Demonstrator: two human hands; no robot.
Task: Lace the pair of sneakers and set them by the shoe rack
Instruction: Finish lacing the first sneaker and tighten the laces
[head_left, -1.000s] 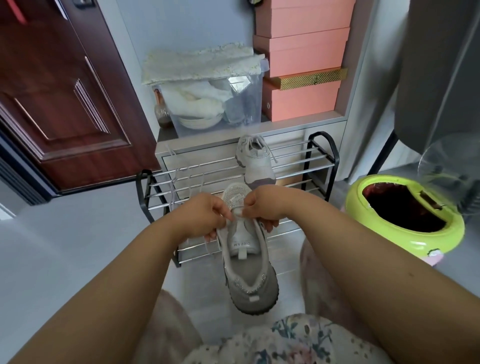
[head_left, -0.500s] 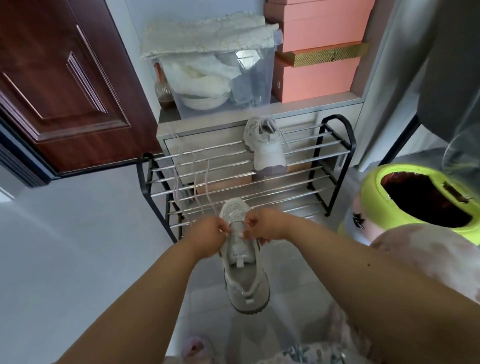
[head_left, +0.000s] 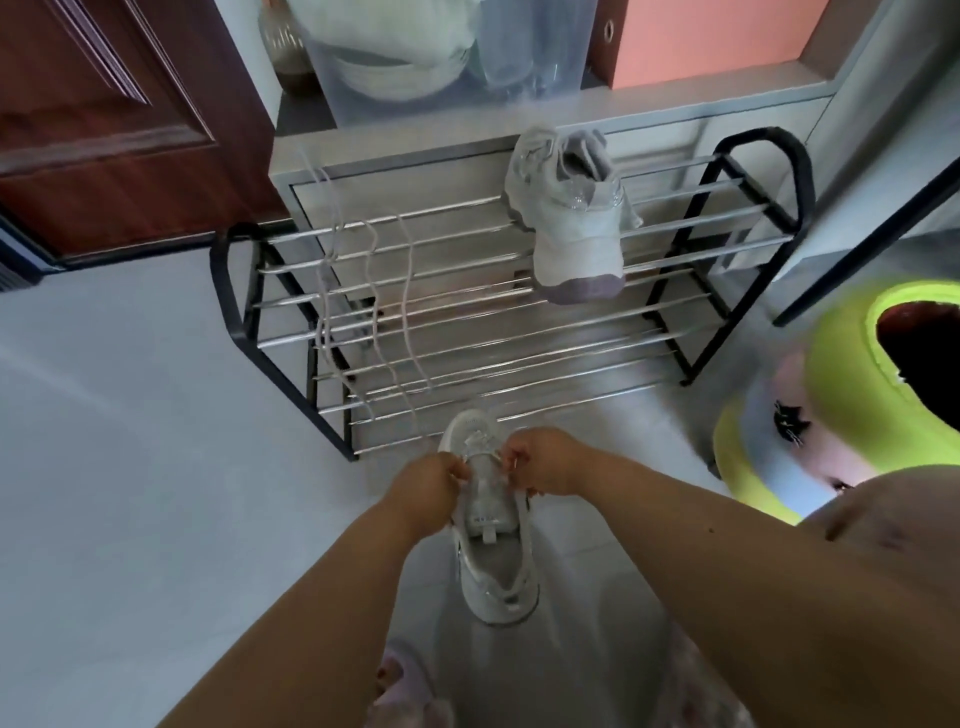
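Observation:
A grey sneaker (head_left: 493, 566) hangs toe-away in front of me, just short of the black metal shoe rack (head_left: 519, 312). My left hand (head_left: 428, 486) pinches its left side near the front eyelets, and my right hand (head_left: 540, 462) pinches the right side there. What the fingertips hold exactly, lace or upper, is too blurred to tell. The second grey sneaker (head_left: 571, 218) lies on the rack's top bars at the right. Loose white laces (head_left: 369, 291) drape over the rack's left half.
A brown door (head_left: 114, 119) stands at the left. A clear storage bin (head_left: 447, 47) and an orange box (head_left: 706, 36) sit on the low cabinet behind the rack. A lime-green round bin (head_left: 852, 395) is on the floor at right. A pink slipper (head_left: 405, 686) shows below.
The view has risen and tilted down, so the rack and sneaker look farther away. The held sneaker moved lower and toward the rack's front. Both hands keep their pinch on it.

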